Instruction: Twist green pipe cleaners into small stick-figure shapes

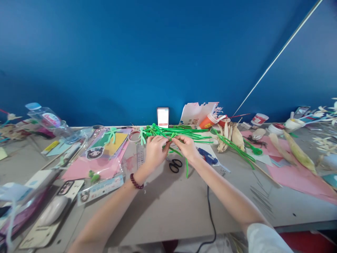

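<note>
Both my hands meet over the middle of the table, pinching a green pipe cleaner (187, 168) whose end hangs down below my right hand. My left hand (157, 149), with a dark red bead bracelet at the wrist, has its fingers closed at the strand. From the other side my right hand (187, 147) grips it, fingertips nearly touching the left ones. Just behind lies a heap of green pipe cleaners (189, 133). Black-handled scissors (175, 166) rest below my hands. A blue glue gun (207, 156) lies right of my right hand.
A phone (163, 117) leans against the blue wall. Left are pink sheets (79, 170), a plastic bottle (46, 117) and a white mouse (54, 210). Right are orange cups (206, 122), dried husks (231, 137) and pink paper (297, 182). A black cable (210, 218) runs over the front edge.
</note>
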A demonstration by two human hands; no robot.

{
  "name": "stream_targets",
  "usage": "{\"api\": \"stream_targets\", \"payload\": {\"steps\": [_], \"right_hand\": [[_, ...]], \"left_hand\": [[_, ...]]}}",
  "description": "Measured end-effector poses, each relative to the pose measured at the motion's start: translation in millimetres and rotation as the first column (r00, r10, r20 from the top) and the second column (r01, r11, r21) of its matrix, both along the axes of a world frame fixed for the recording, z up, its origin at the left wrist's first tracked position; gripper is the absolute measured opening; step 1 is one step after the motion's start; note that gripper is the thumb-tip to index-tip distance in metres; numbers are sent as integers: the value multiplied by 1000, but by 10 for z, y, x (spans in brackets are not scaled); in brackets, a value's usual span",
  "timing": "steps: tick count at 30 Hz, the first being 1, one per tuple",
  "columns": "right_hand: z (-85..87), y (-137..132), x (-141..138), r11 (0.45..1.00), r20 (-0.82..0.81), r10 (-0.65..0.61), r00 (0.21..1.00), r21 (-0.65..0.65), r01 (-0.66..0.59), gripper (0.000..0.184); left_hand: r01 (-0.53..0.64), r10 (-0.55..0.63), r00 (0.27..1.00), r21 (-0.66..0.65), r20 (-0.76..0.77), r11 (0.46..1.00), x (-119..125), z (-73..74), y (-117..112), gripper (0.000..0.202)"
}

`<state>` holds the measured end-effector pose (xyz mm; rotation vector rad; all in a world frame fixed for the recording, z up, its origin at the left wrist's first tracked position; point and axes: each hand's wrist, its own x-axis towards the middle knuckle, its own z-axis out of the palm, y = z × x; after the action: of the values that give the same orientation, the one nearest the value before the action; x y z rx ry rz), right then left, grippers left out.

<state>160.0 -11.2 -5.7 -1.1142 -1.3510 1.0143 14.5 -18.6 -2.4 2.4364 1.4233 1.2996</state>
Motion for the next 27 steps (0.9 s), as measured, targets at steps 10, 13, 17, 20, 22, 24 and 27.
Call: {"api": "stream_targets", "payload": {"steps": [10, 13, 17, 20, 22, 24, 27], "right_hand": [[71, 61, 82, 981, 13, 174, 985, 86, -175, 29], [80, 21, 64, 951, -64, 306, 950, 71, -302, 30], [74, -25, 24, 915, -195, 400, 896, 26, -403, 32], [71, -24, 10, 916, -250, 393, 885, 15, -402, 30], [66, -1, 20, 928, -270, 362, 892, 12, -373, 28], [56, 34, 43, 957, -252, 282, 926, 10, -288, 27], [36, 80, 84, 996, -152, 93, 984, 18, -91, 27]], "left_hand": [[590, -207, 742, -476, 637, 652, -77, 186, 45, 27], [740, -213, 625, -483, 751, 467, -108, 153, 33, 27], [839, -213, 519, -445, 828, 313, -114, 65, 46, 30], [858, -189, 487, -425, 853, 290, -101, 32, 73, 31], [843, -156, 500, -437, 852, 314, -106, 41, 98, 30], [800, -122, 540, -462, 833, 383, -127, 68, 132, 29], [654, -68, 613, -457, 787, 602, -171, 114, 185, 32]]}}
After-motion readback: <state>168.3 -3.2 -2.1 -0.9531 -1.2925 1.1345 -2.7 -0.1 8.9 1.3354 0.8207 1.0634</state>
